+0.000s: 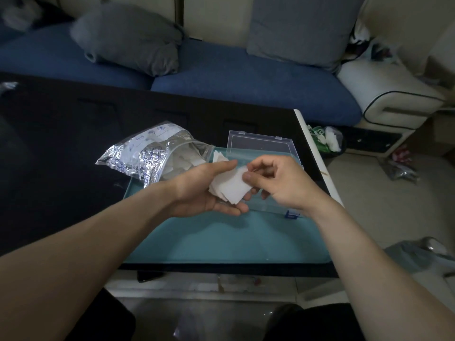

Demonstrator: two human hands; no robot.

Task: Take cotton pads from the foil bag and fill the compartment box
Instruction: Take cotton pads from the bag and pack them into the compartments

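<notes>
A stack of white square cotton pads lies in my left hand, whose fingers and thumb cup it above the teal tray. My right hand pinches the top pad at its right corner between thumb and forefinger. Left of the hands lies the foil bag, its mouth open toward the hands and more white pads showing inside. The clear plastic compartment box stands on the tray behind my hands with its lid raised; my hands hide most of its compartments. A blue latch shows at its front edge.
The tray rests on a black table whose right edge is a white strip. A blue sofa with grey cushions runs behind. A small bin holding white scraps and other clutter sit on the floor at right.
</notes>
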